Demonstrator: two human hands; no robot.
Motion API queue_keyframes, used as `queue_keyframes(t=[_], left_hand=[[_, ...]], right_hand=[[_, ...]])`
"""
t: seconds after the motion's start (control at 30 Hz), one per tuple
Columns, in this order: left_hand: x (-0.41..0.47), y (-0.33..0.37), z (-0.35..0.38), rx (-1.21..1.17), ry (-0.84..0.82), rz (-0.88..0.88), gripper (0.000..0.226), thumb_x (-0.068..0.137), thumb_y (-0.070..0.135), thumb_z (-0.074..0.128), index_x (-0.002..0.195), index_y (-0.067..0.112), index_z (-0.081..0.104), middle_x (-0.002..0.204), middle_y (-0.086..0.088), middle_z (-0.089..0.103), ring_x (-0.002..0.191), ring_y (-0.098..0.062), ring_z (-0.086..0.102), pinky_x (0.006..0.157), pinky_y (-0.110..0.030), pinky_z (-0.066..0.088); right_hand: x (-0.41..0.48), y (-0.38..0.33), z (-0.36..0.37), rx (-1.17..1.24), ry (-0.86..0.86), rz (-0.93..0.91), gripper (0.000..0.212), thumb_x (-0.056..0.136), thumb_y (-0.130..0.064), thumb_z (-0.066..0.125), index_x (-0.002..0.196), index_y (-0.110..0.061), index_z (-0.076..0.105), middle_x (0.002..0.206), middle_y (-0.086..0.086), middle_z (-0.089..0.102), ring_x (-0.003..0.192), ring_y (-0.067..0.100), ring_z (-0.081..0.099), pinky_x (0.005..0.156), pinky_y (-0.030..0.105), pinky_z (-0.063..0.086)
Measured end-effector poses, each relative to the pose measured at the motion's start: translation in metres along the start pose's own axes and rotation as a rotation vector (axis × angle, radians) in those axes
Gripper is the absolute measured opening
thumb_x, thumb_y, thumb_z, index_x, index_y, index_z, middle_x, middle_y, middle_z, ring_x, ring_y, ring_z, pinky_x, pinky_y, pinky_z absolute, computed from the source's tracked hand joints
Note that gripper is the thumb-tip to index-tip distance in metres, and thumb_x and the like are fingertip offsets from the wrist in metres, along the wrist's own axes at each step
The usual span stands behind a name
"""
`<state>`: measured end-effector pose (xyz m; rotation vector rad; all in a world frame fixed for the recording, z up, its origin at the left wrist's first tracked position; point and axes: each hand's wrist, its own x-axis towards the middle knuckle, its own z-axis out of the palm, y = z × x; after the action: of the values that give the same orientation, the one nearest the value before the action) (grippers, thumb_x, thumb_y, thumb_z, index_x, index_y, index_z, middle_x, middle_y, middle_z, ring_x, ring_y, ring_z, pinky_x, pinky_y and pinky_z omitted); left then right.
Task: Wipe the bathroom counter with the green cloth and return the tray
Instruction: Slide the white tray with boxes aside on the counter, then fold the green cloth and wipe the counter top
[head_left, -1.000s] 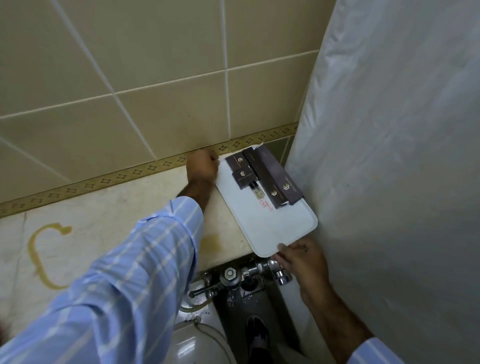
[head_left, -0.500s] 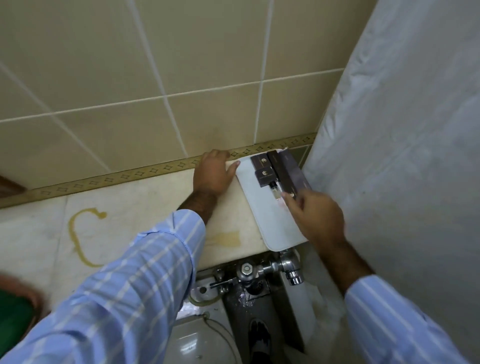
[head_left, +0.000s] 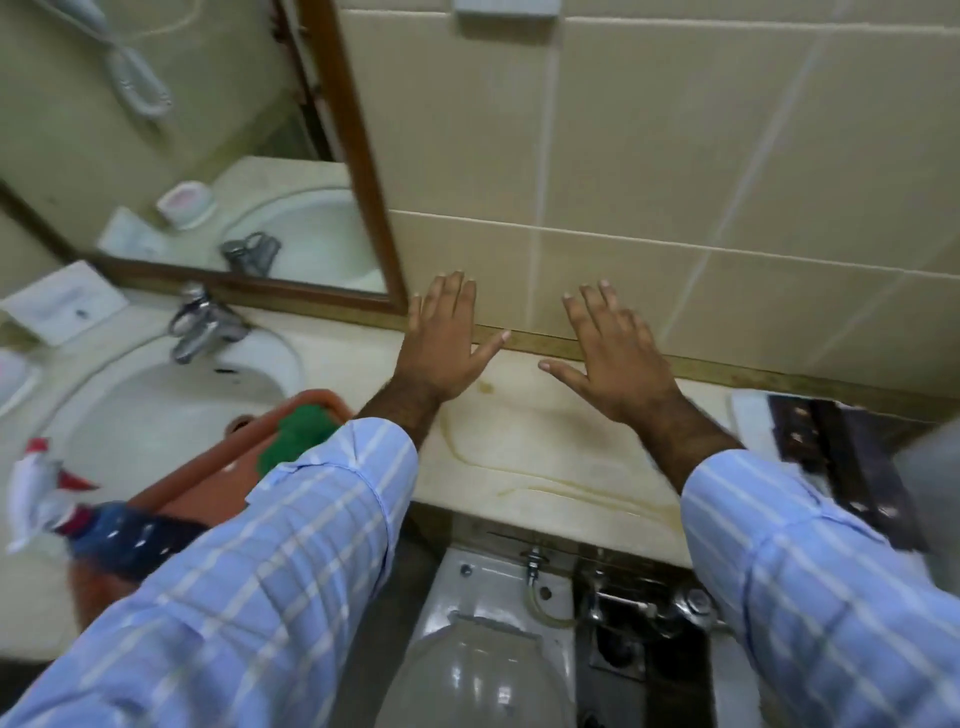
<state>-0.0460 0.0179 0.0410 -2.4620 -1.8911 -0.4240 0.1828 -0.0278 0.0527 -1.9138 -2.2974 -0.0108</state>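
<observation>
Beige stone bench (head_left: 545, 447), centre of frame, carries a yellowish curved stain just below the hands. Left hand (head_left: 441, 343) and right hand (head_left: 613, 358) are both empty, fingers spread flat, palms down, held over the back edge of the bench where it meets the tiled wall (head_left: 675, 182); whether the palms touch the surface cannot be told. Neither hand holds anything. Green cloth (head_left: 296, 434) lies bunched in an orange tub (head_left: 208, 488) at lower left of frame, beside the sink (head_left: 156, 405), partly hidden by the left sleeve. White tray (head_left: 750, 415) sits on the bench at the right edge of frame, against the wall, with dark boxes (head_left: 852, 457) on it; that area is blurred and partly cut off by a pale curtain (head_left: 930, 478). A spray bottle (head_left: 47, 493) shows at far left, blurred. Judgement: the tray looks set in place at the bench end, so the return step appears done or nearly so; the stain remains on the stone, so wiping may not be complete. Next move, if wiping goes on: left hand reaches back and down-left to the tub, takes the cloth, and works over the stain in the centre, keeping clear of the tray.
</observation>
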Motion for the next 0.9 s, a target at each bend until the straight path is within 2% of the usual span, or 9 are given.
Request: queue_keyframes(t=[0.17,0.27,0.37,0.43,0.53,0.6,0.7,0.77,0.9], left_hand=[[-0.045,-0.109,-0.021,0.057,0.006,-0.184,0.105,0.085,0.082,0.035,0.161,0.013,0.018,0.17,-0.006,0.014,0.158,-0.026,0.011,0.126,-0.054,0.013],[-0.073,-0.155,-0.018,0.09,-0.041,-0.296,0.099,0.086,0.078,0.043,0.156,0.01,0.029,0.164,-0.011,0.028,0.153,-0.031,0.025,0.123,-0.051,0.023],[-0.1,-0.183,0.0,0.11,-0.171,-0.487,0.074,0.091,0.066,0.05,0.137,0.007,0.051,0.142,-0.016,0.048,0.131,-0.035,0.046,0.107,-0.047,0.041],[-0.115,-0.192,0.014,0.116,-0.33,-0.62,0.07,0.091,0.063,0.055,0.133,0.007,0.055,0.136,-0.018,0.053,0.124,-0.036,0.054,0.102,-0.046,0.046],[-0.129,-0.197,0.034,0.075,-0.426,-0.71,0.077,0.088,0.066,0.057,0.134,0.005,0.056,0.138,-0.019,0.057,0.126,-0.036,0.055,0.106,-0.045,0.046],[-0.129,-0.196,0.039,-0.021,-0.369,-0.786,0.073,0.086,0.062,0.065,0.131,0.005,0.058,0.135,-0.019,0.06,0.124,-0.037,0.057,0.104,-0.045,0.049],[-0.123,-0.19,0.039,-0.229,-0.283,-0.847,0.048,0.085,0.042,0.074,0.114,0.004,0.068,0.119,-0.017,0.072,0.11,-0.036,0.068,0.088,-0.037,0.054],[-0.119,-0.182,0.034,-0.355,-0.206,-0.889,0.031,0.085,0.033,0.07,0.104,0.008,0.072,0.105,-0.012,0.076,0.099,-0.034,0.071,0.081,-0.035,0.054],[-0.096,-0.146,0.011,-0.569,-0.015,-0.887,0.026,0.076,0.035,0.064,0.094,0.018,0.072,0.081,0.003,0.067,0.082,-0.026,0.068,0.076,-0.03,0.054]], right_hand=[[0.028,-0.108,0.024,0.068,-0.033,-0.129,0.098,0.091,-0.08,0.039,0.166,-0.019,0.021,0.175,0.013,0.007,0.163,0.035,0.001,0.125,0.057,0.021],[0.03,-0.161,0.05,0.141,-0.161,-0.159,0.091,0.092,-0.078,0.042,0.161,-0.02,0.034,0.175,0.013,0.011,0.162,0.035,0.004,0.125,0.055,0.023],[0.022,-0.202,0.075,0.184,-0.258,-0.155,0.065,0.095,-0.07,0.048,0.125,-0.017,0.073,0.153,0.014,0.05,0.146,0.036,0.04,0.109,0.048,0.045],[0.012,-0.221,0.085,0.244,-0.384,-0.043,0.057,0.093,-0.067,0.054,0.103,-0.015,0.077,0.114,0.011,0.07,0.111,0.032,0.066,0.084,0.041,0.056],[-0.002,-0.237,0.098,0.292,-0.489,0.071,0.046,0.086,-0.056,0.07,0.103,-0.014,0.073,0.103,0.01,0.072,0.095,0.031,0.071,0.077,0.04,0.059],[-0.007,-0.241,0.102,0.325,-0.495,0.115,0.041,0.082,-0.045,0.077,0.106,-0.011,0.072,0.106,0.012,0.072,0.098,0.032,0.071,0.08,0.04,0.061],[-0.009,-0.238,0.105,0.417,-0.509,0.162,0.033,0.08,-0.031,0.083,0.101,-0.007,0.075,0.103,0.012,0.075,0.098,0.031,0.071,0.085,0.042,0.061],[-0.009,-0.234,0.101,0.552,-0.494,0.206,0.023,0.077,-0.022,0.085,0.094,-0.008,0.077,0.098,0.01,0.077,0.094,0.027,0.073,0.085,0.041,0.062],[-0.003,-0.21,0.077,0.855,-0.317,0.324,0.011,0.072,-0.012,0.08,0.082,-0.011,0.076,0.078,0.005,0.077,0.076,0.025,0.076,0.076,0.038,0.065]])
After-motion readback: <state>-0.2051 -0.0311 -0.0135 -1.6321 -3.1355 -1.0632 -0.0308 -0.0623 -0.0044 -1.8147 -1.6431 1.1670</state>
